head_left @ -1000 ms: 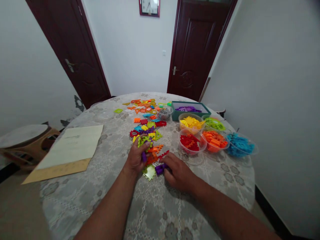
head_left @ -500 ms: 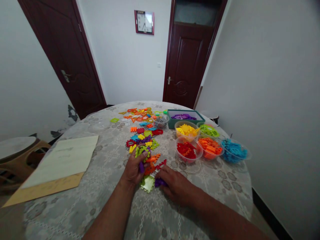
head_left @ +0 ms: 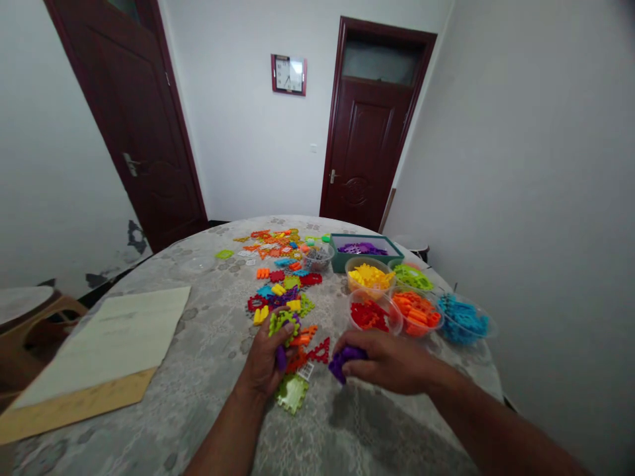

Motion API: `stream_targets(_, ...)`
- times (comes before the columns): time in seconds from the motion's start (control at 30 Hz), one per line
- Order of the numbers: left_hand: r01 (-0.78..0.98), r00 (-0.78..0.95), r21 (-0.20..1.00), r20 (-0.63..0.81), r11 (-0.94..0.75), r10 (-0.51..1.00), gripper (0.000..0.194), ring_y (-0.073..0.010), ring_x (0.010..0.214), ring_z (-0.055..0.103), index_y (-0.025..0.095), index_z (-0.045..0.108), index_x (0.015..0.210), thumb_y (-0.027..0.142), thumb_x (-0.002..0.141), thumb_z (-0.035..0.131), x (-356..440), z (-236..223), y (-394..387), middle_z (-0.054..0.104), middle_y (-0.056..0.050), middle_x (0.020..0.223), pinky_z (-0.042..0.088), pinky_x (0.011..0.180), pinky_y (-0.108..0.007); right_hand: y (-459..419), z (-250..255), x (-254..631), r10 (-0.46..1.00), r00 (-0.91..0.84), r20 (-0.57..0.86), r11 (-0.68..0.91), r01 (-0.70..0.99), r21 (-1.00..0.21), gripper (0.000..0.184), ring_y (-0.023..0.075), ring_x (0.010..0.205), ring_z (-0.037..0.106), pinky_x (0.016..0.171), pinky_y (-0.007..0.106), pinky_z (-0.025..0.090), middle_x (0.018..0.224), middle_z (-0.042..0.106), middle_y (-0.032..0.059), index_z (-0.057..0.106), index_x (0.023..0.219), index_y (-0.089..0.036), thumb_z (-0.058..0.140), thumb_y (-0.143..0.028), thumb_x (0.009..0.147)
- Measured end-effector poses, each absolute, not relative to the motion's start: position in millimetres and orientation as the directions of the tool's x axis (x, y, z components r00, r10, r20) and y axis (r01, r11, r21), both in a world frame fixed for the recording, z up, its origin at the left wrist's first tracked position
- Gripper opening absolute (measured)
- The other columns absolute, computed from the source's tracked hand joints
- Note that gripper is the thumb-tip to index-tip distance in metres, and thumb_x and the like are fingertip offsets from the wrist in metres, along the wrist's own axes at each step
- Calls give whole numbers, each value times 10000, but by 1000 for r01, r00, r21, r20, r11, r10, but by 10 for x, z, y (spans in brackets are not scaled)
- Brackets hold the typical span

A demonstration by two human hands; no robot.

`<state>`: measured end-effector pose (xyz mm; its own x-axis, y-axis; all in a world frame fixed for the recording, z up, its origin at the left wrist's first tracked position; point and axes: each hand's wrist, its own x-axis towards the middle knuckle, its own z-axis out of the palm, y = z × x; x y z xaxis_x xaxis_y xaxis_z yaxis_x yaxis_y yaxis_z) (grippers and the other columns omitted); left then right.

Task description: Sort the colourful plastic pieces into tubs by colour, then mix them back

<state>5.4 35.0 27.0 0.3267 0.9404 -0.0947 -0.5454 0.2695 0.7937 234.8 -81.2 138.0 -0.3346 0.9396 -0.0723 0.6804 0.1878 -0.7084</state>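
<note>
The left hand [head_left: 265, 360] is curled around a small cluster of plastic pieces, a toothed green piece [head_left: 281, 322] between its thumb and fingers and a purple tube [head_left: 281, 357] lower down against the palm. The right hand [head_left: 380, 357] is raised a little above the table [head_left: 208, 423], its thumb and fingers closed on a chunky purple piece [head_left: 344, 362]; how many parts make up that piece I cannot tell. The two hands are apart, and in the gap between them a red triangle [head_left: 320, 350] lies on the flowered cloth. A small white grid [head_left: 306, 370] and a pale green square [head_left: 292, 393] lie nearer the wearer, and some orange pieces [head_left: 297, 359] are just beside the left hand. Beyond the hands, a mixed spread of pieces [head_left: 278, 291] in red, yellow, blue, green and purple runs toward the far edge. Right of it stand the yellow bowl [head_left: 364, 288], the red bowl [head_left: 397, 324], the orange bowl [head_left: 419, 333], the green bowl [head_left: 430, 272] and the blue bowl [head_left: 489, 324], each clear and named for what it holds. The red bowl is just beyond the right hand. Farther back, a bowl of grey bits [head_left: 317, 268] is next to a dark green box [head_left: 367, 261] with purple shapes [head_left: 362, 248] inside. On the left, a pale sheet [head_left: 114, 330] lies over brown card [head_left: 84, 403].
</note>
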Motion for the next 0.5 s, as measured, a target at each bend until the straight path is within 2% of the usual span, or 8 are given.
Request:
stream_targets(0.07,-549,324,790,-102,275,940,578,-101,677,650,226,573,1156,256,708,936,60,265,352,676,13,911,469,466,-149,-531,1523,2591,979,-204,-1,158,761,-630,176,165,848,648,743,252,480,972,743,18,763,1059,-225,662,-257,919)
stream_targets(0.13,-555,326,784,-103,278,940,596,-111,684,660,229,569,1165,260,698,939,66,261,354,684,8,918,466,462,-154,-169,1647,2843,994,0,110,66,801,-595,161,166,804,634,721,255,488,905,730,23,767,1027,-200,670,-235,902)
stream_targets(0.2,-559,334,778,-105,286,937,617,-112,666,659,235,565,1183,272,694,939,70,260,354,684,11,899,461,456,-156,185,1756,3059,954,241,180,-65,750,-659,178,174,803,648,717,258,521,897,730,35,765,1059,-170,674,-256,932)
stream_targets(0.27,-559,341,776,-105,291,934,633,-108,640,647,241,561,1202,283,694,937,70,265,353,681,17,877,454,450,-155,452,1842,3209,881,416,224,-126,663,-738,278,214,944,692,821,329,589,1095,737,69,730,1196,-157,695,-337,987)
stream_targets(0.37,-559,336,776,-110,293,935,661,-110,637,643,249,553,1228,281,690,936,65,277,350,679,20,880,449,447,-157,642,1899,3321,828,497,260,-130,621,-773,408,273,1147,681,960,474,605,1355,654,102,645,1353,-175,693,-410,1023)
stream_targets(0.5,-558,325,777,-119,291,938,672,-116,670,652,248,551,1238,283,688,937,61,278,346,679,8,914,450,451,-156,673,1819,3380,819,512,260,-146,624,-768,401,263,1139,683,955,472,607,1352,655,107,640,1354,-178,688,-405,1028)
